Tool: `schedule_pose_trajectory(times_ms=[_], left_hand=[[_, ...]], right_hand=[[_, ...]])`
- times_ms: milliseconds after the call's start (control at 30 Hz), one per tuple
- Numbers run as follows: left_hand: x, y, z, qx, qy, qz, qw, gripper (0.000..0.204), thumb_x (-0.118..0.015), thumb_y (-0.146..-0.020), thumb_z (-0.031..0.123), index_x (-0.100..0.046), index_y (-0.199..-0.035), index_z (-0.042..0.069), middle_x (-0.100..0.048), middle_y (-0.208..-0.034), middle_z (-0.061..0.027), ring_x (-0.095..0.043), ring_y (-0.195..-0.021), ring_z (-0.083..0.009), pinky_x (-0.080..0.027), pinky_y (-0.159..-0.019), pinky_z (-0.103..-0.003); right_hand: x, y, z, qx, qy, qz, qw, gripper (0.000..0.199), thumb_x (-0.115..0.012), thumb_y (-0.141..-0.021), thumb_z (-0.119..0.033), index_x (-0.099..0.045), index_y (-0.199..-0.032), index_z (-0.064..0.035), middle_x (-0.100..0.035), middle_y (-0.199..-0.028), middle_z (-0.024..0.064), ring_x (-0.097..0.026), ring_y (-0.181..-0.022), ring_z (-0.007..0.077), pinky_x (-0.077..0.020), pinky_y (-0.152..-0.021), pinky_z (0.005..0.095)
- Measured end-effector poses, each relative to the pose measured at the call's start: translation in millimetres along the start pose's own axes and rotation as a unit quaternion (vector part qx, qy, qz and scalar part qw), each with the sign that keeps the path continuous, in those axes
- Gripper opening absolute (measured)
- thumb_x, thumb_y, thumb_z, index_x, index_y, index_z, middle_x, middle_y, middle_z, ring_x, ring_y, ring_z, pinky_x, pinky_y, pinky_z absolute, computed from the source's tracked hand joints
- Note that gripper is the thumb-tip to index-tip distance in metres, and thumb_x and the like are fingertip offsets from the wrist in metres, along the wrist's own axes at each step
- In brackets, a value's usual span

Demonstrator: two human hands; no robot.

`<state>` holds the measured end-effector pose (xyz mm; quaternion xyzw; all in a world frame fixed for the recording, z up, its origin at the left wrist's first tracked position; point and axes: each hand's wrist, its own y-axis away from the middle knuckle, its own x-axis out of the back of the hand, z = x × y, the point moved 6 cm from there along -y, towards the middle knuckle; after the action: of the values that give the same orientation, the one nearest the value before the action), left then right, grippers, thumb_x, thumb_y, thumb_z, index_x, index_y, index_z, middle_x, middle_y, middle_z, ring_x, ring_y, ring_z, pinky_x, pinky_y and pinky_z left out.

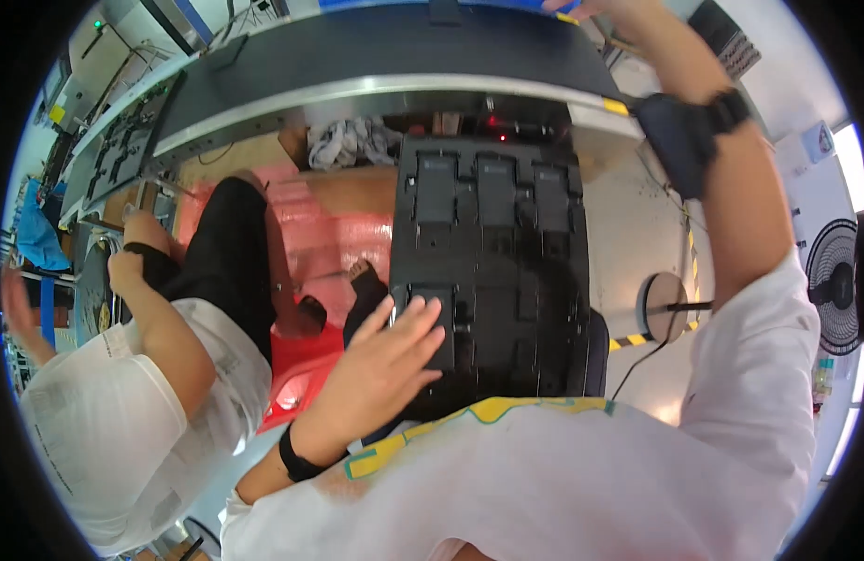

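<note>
The person's left hand (387, 360) lies flat on the near left corner of a black plastic tray (492, 271), fingers spread and pressed on its top, gripping nothing between them; a black band (299, 460) sits on that wrist. The tray is a moulded one with rows of rectangular pockets, held close against the person's chest, its near edge hidden behind the white shirt with the yellow collar (506, 409) and its far edge reaching up to just below the conveyor belt (376, 56). The right arm is raised high along the right side of the view, past the tray's right edge, with a dark wrist pad and watch strap (689, 131) on it; the right hand (591, 7) reaches over the far right end of the belt and is cut off by the top of the picture, so I cannot tell how its fingers stand or whether it holds anything. The belt is a long dark strip with a bright metal side rail (385, 93) running from the upper left to the upper right. Below the rail, beside the tray's left edge, is a red bin (310, 243). At the left, another person in a white shirt (123, 421) and black sleeve stands by a second tray (123, 150) at the belt's left end. A fan (835, 280) stands at the far right.
</note>
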<state>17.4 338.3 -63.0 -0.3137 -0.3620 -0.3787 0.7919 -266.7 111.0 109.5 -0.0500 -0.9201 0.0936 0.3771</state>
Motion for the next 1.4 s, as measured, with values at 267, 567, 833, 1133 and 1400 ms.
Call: schedule_pose_trajectory(times_ms=[267,567,833,1133,1400], left_hand=[[-4,7,1,0.078,-0.136,-0.035,0.987,0.044,-0.069,-0.076,0.02,-0.059,-0.116,0.007,-0.036,-0.141,-0.0167,-0.031,-0.132,-0.0345,-0.023,-0.101,-0.064],[113,-120,-65,-0.015,-0.115,0.198,0.973,0.027,-0.066,-0.076,0.014,-0.063,-0.101,0.004,-0.055,-0.116,-0.0147,-0.052,-0.11,-0.034,-0.041,-0.093,-0.044],[206,-219,-323,0.181,-0.428,0.191,0.864,0.052,-0.05,-0.091,0.03,-0.041,-0.136,0.005,-0.03,-0.146,-0.0198,-0.027,-0.136,-0.0345,-0.023,-0.112,-0.039],[183,-261,-315,0.256,-0.272,-0.085,0.924,0.074,-0.057,-0.083,0.047,-0.031,-0.144,0.012,-0.032,-0.146,-0.0193,-0.028,-0.136,-0.0335,-0.024,-0.11,-0.037],[160,-243,-257,0.244,-0.21,0.008,0.947,0.091,-0.074,-0.067,0.051,-0.044,-0.134,-0.002,-0.051,-0.129,-0.0248,-0.051,-0.119,-0.0345,-0.041,-0.098,-0.037]], right_hand=[[-116,-95,82,-0.153,0.281,-0.011,0.947,0.057,-0.049,-0.088,-0.049,-0.059,-0.12,-0.0035,-0.055,-0.125,0.0206,-0.051,-0.119,0.0344,-0.0421,-0.096,0.0431],[-58,-58,137,-0.107,0.12,0.029,0.987,0.039,-0.068,-0.077,-0.033,-0.062,-0.088,0.0034,-0.059,-0.069,0.0093,-0.056,-0.062,0.0202,-0.0438,-0.056,0.0332],[-60,149,72,-0.201,-0.194,-0.102,0.955,0.033,-0.061,-0.087,-0.03,-0.053,-0.072,-0.0019,-0.05,-0.064,-0.0008,-0.046,-0.058,0.0078,-0.0363,-0.053,0.0253],[-76,303,78,-0.437,-0.205,-0.194,0.854,0.036,-0.052,-0.095,-0.024,-0.053,-0.075,0.0049,-0.053,-0.067,0.0063,-0.053,-0.066,0.012,-0.0423,-0.063,0.0284],[-89,337,64,-0.371,-0.17,-0.255,0.876,0.037,-0.053,-0.093,-0.029,-0.058,-0.075,0.0038,-0.059,-0.065,0.0111,-0.059,-0.065,0.02,-0.0442,-0.063,0.0306]])
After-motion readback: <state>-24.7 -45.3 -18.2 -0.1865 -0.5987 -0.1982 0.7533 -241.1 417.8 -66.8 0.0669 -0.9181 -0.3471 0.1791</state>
